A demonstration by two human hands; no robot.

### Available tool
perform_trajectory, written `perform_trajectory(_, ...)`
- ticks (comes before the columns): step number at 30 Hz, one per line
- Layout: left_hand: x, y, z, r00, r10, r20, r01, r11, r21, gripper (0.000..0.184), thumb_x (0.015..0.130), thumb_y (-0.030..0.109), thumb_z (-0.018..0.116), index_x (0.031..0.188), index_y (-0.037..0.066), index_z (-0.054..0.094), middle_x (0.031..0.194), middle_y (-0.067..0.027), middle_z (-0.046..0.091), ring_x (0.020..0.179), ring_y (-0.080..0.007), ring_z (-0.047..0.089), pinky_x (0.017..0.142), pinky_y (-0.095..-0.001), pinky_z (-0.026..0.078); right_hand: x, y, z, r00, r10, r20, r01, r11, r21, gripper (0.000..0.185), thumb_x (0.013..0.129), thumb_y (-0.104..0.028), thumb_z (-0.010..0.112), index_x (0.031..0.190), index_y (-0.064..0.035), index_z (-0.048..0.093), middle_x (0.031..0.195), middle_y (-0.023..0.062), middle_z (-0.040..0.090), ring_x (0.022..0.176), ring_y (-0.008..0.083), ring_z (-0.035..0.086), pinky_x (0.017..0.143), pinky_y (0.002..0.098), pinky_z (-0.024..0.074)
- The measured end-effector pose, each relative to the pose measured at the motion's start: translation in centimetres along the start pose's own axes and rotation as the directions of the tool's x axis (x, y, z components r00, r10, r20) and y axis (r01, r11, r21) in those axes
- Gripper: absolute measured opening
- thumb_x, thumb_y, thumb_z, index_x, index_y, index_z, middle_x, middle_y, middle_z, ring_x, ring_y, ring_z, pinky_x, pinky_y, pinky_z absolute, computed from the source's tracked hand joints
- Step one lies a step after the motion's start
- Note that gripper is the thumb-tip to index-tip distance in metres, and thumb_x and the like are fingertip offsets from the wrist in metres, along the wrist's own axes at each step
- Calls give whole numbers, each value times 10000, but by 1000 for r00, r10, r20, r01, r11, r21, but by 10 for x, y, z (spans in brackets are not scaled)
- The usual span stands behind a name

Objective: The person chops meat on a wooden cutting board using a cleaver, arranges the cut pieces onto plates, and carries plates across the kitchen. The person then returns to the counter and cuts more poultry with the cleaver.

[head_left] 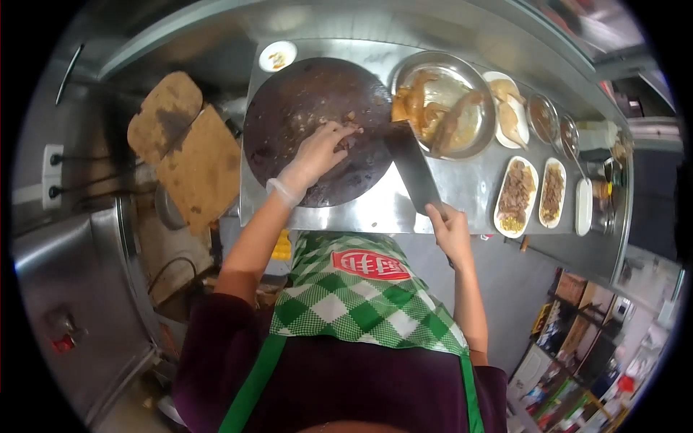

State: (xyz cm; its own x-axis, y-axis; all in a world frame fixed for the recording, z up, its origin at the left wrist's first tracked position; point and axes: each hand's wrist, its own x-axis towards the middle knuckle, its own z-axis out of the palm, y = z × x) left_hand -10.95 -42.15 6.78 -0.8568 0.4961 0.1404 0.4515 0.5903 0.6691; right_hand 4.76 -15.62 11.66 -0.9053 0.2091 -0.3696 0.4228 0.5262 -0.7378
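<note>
My left hand (323, 151), in a clear plastic glove, is over a dark round chopping block (289, 94). Its fingers and thumb close around small pieces of meat (345, 142), partly hidden under the hand. More scraps lie beside them. My right hand (450, 229) grips the handle of a wide-bladed cleaver (411, 162). The blade points away from me, above the counter at the block's right edge. Its far end is close to a round metal tray (485, 137) holding browned poultry pieces (456, 123).
A small white dish (278, 55) stands behind the block. To the right are a plate of pale poultry (511, 119), white oval dishes of sliced meat (516, 196) and metal bowls (541, 114). Wooden boards (198, 169) lean at the left, near a wall socket (53, 173).
</note>
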Motion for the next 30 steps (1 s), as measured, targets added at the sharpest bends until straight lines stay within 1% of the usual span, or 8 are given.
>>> perform_trajectory(3, 15, -18, 10, 987, 49, 155, -29, 991, -131, 374, 749, 67, 652, 1115, 102, 581, 988, -71, 591, 915, -255, 600, 784, -345, 482, -22, 9, -7, 970, 243, -4, -234, 937, 261, 303, 869, -276, 603, 841, 24, 636, 498, 63, 427, 469, 122, 390, 470, 323, 358)
perform_trajectory(6, 21, -11, 21, 980, 130, 153, -118, 989, -86, 431, 751, 50, 651, 1162, 152, 571, 1032, -88, 605, 871, -247, 620, 749, -333, 492, -36, 39, -14, 988, 137, -66, -119, 966, 229, 324, 874, -279, 596, 847, 43, 621, 518, 52, 436, 505, 109, 386, 482, 327, 362)
perform_trajectory(10, 33, 20, 34, 964, -86, 250, 32, 977, 211, 327, 799, 54, 589, 1124, 93, 577, 953, -112, 638, 866, -262, 632, 737, -360, 496, -59, 67, -21, 986, 139, -96, -89, 910, 404, 349, 896, -296, 579, 771, 28, 619, 474, -13, 444, 386, 75, 445, 358, 255, 356)
perform_trajectory(11, 31, 25, 34, 972, -89, 220, 45, 979, 198, 272, 814, 44, 564, 1085, 62, 576, 980, -125, 638, 892, -271, 628, 759, -361, 491, -68, 56, -31, 977, 209, -46, -170, 891, 421, 331, 885, -268, 574, 849, 57, 624, 534, 37, 468, 498, 107, 433, 474, 312, 382)
perform_trajectory(15, 22, -4, 37, 993, -48, 110, 49, 999, -4, 185, 869, -11, 453, 1025, -52, 543, 1086, -182, 622, 1012, -307, 599, 847, -353, 458, -84, 80, -22, 964, 249, -94, -160, 822, 547, 322, 905, -264, 565, 761, 22, 600, 471, -15, 458, 366, 75, 438, 358, 243, 338)
perform_trajectory(17, 19, -2, 37, 985, -165, 45, 171, 967, -190, 196, 907, 29, 428, 1046, -52, 541, 1088, -130, 634, 880, -206, 601, 753, -294, 469, -93, 95, -28, 948, 300, -107, -175, 772, 611, 330, 895, -269, 574, 821, 51, 609, 493, 7, 479, 366, 94, 449, 362, 252, 360)
perform_trajectory(22, 46, 85, 66, 874, -425, 233, 480, 690, -541, 251, 914, 114, 478, 1114, -16, 556, 905, -38, 610, 730, -76, 509, 619, -190, 418, -125, 150, -69, 913, 361, -189, -124, 688, 715, 331, 893, -269, 582, 798, 48, 586, 487, 4, 469, 359, 82, 439, 354, 246, 347)
perform_trajectory(30, 132, 309, 284, 785, -43, 618, 437, 746, -502, 321, 881, 242, 549, 1095, 5, 583, 853, -2, 602, 694, -72, 521, 635, -212, 428, -187, 282, -177, 774, 564, -290, -152, 609, 779, 299, 895, -289, 582, 775, -19, 538, 484, -7, 450, 353, 77, 422, 339, 241, 337)
